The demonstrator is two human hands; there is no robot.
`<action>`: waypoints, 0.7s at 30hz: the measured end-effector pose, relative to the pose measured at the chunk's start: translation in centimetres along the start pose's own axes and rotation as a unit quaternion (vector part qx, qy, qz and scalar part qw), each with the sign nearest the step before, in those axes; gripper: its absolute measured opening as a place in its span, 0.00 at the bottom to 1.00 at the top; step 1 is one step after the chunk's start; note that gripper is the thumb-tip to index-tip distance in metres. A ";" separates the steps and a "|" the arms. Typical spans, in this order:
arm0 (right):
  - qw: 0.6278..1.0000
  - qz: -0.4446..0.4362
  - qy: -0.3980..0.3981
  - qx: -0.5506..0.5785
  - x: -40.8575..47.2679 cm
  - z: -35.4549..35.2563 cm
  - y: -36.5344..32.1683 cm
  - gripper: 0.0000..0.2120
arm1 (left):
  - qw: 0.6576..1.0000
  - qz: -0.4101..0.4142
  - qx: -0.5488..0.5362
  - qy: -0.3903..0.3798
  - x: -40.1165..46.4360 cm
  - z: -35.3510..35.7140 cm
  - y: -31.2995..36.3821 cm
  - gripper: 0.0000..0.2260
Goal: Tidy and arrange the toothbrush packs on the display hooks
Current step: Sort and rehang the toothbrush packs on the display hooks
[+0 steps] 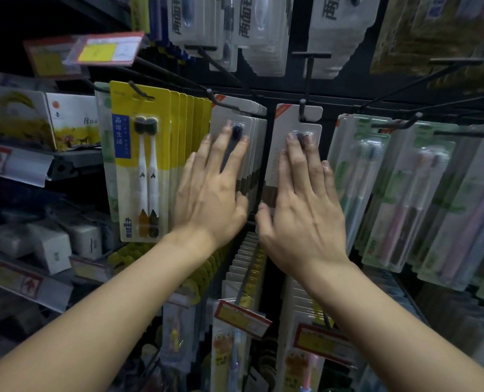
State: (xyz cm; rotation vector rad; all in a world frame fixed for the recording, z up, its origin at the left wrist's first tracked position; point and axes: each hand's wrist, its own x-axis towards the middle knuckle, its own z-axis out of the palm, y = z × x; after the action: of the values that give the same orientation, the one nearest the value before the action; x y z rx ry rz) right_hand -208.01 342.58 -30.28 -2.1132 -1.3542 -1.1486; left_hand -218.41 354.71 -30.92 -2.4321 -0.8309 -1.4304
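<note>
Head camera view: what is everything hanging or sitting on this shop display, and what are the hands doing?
Yellow toothbrush packs: a row on one hook, yellow card with two white brushes, left of centre.
White toothbrush packs, left stack: several on one hook, white, centre, under the left hand.
White toothbrush pack, right hook: white, centre, under the right hand; how many hang behind cannot be told.
Green toothbrush packs: several rows, green card with pastel brushes, right side.
Large white packs: several, white with dark lettering, top row.
Price tags: several, red and yellow, upper left and bottom.
Boxes: several, white, on the left shelves.
Left hand: one, fingers straight, pressing flat.
Right hand: one, fingers straight, pressing flat.
</note>
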 end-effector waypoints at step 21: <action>0.993 0.090 -0.066 0.024 -5.5 -1.6 4.0 0.39 | 0.996 -0.040 -0.071 0.041 -3.5 -1.8 6.5 0.19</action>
State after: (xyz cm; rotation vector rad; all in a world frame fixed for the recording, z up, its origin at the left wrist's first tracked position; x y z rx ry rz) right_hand -206.29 336.48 -33.27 -2.2570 -1.2028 -0.9096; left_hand -217.42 347.33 -32.26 -2.4461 -0.8439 -1.6610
